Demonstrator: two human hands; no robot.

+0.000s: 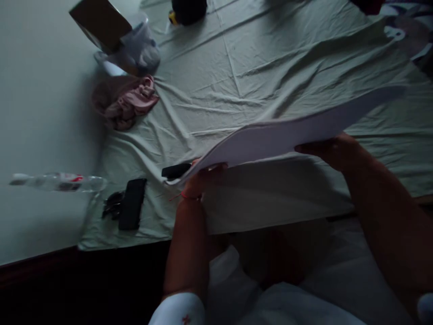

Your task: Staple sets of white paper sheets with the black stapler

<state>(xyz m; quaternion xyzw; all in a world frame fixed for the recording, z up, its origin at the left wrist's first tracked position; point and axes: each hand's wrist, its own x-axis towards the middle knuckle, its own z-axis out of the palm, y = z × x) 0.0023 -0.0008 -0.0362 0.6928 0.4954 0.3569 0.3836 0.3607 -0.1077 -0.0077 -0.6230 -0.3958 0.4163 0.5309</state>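
Note:
A large white sheet of paper or card [287, 131] is held flat and slightly tilted above a bed covered with a pale green sheet [237, 58]. My left hand [199, 178] grips the paper's near left corner from below; a thin red thread circles that wrist. My right hand [329, 149] is closed on the paper's near edge further right, fingers under it.
On the bed sheet at left lie a black phone [132, 203], a dark small object [176, 170], a pink crumpled garment [126, 101], a clear plastic container [137, 47] with a brown box [99, 22]. A plastic bottle [57, 182] lies by the wall. A dark object [187, 10] sits at the far edge.

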